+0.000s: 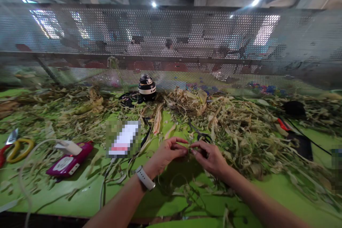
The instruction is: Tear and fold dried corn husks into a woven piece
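Near the middle of the green table (171, 210), my left hand (171, 153) and my right hand (210, 156) are close together, fingertips pinched. A thin green plant piece (189, 148) shows between them, its lower part hanging below; the fingers of both hands are closed on it. A white band is on my left wrist. Cut leaves and stems (240, 131) are heaped just beyond and to the right of my right hand. Dark-handled scissors (204, 137) lie behind my right hand, partly covered by leaves.
A phone (125, 139) with a blurred screen lies left of my hands. Further left are a purple power strip (70, 160) with a white charger and cable, and yellow-handled scissors (20, 149). A black jar (147, 88) stands before the perforated metal screen (171, 35).
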`<state>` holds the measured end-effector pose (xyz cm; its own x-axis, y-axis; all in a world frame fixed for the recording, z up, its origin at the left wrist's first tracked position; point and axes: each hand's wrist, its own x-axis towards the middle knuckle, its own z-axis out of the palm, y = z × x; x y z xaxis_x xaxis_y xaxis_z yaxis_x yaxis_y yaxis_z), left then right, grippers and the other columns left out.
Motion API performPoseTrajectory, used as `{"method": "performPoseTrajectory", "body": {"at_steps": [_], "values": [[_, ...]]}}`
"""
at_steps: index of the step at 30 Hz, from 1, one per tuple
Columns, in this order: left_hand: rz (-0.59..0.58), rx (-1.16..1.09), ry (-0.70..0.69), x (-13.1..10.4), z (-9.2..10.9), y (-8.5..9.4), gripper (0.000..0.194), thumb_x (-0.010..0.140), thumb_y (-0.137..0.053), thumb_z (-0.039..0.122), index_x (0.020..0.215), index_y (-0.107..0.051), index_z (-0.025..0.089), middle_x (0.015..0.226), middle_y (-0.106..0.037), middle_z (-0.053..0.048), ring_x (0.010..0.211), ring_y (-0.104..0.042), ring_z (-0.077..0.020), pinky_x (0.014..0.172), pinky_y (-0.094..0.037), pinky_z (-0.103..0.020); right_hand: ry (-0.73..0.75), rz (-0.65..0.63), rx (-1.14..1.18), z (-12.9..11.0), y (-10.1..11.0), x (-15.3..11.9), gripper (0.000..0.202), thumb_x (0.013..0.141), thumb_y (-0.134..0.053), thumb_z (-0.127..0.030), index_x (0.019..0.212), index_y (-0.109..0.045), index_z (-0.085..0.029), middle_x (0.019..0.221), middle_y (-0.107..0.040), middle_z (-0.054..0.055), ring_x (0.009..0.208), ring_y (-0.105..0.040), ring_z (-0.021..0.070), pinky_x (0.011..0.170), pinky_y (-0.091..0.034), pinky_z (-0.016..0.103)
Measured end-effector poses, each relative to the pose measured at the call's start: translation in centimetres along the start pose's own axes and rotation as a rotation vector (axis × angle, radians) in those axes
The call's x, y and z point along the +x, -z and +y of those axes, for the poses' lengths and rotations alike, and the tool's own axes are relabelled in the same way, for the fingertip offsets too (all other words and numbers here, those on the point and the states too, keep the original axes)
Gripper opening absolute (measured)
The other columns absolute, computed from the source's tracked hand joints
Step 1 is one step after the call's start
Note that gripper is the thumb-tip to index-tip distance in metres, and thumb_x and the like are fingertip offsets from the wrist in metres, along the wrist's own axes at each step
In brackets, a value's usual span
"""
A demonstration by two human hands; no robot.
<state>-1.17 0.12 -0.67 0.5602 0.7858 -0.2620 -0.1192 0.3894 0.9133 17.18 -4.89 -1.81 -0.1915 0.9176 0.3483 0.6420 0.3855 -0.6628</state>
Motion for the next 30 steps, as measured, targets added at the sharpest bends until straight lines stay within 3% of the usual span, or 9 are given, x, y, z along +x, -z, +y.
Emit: {"method": "performPoseTrajectory", "body": {"at_steps": [5, 10, 17, 25, 30], "values": [[0.079, 0.177, -0.09, 0.1, 0.4, 0.2, 0.043, 0.059, -0.077, 0.026, 0.098, -0.063, 0.015, 0.068, -0.067, 0.0, 0.049, -0.054, -0.0098, 0.045, -0.042, -0.02, -0.07, -0.016, 0.036, 0.0, 0.4, 0.4, 0.018, 0.082, -0.049, -0.027, 0.081, -0.063, -0.016, 0.049, -0.039, -0.006, 0.044, -0.034, 0.0091, 0.045, -0.029, 0.02], [0.18, 0.358, -0.195, 0.4, 0.7, 0.5, 0.037, 0.061, -0.071, 0.019, 0.098, -0.067, 0.014, 0.071, -0.069, -0.002, 0.055, -0.055, -0.0102, 0.053, -0.04, -0.02, -0.12, -0.029, 0.016, 0.2, 0.1, 0.5, 0.014, 0.077, -0.052, -0.025, 0.073, -0.062, -0.016, 0.047, -0.034, -0.007, 0.043, -0.031, 0.0082, 0.044, -0.025, 0.02], [0.261, 0.176, -0.253, 0.4, 1.3, 1.0, 0.033, 0.059, -0.071, 0.019, 0.092, -0.068, 0.014, 0.069, -0.067, 0.0, 0.069, -0.062, -0.0142, 0.072, -0.045, -0.025, -0.2, 0.03, 0.065, 0.6, 0.0, 0.8, 0.022, 0.078, -0.05, -0.032, 0.07, -0.062, -0.015, 0.051, -0.043, -0.004, 0.047, -0.035, 0.0092, 0.046, -0.027, 0.021], [0.402, 0.187, -0.287, 0.7, 1.5, 1.5, 0.03, 0.058, -0.071, 0.021, 0.087, -0.069, 0.014, 0.07, -0.069, -0.002, 0.067, -0.062, -0.0143, 0.068, -0.046, -0.025, -0.402, 0.197, 0.431, 0.4, 0.7, 1.6, 0.022, 0.068, -0.061, -0.037, 0.062, -0.06, -0.016, 0.05, -0.045, -0.004, 0.046, -0.036, 0.0087, 0.044, -0.027, 0.021], [0.353, 0.245, -0.316, 0.5, 1.4, 1.2, 0.031, 0.059, -0.072, 0.022, 0.089, -0.068, 0.015, 0.072, -0.069, -0.002, 0.072, -0.064, -0.0159, 0.071, -0.048, -0.027, -0.474, 0.234, 0.524, 0.6, 0.8, 1.8, 0.025, 0.065, -0.063, -0.041, 0.062, -0.059, -0.016, 0.046, -0.041, -0.007, 0.037, -0.029, 0.0056, 0.037, -0.022, 0.02]]}}
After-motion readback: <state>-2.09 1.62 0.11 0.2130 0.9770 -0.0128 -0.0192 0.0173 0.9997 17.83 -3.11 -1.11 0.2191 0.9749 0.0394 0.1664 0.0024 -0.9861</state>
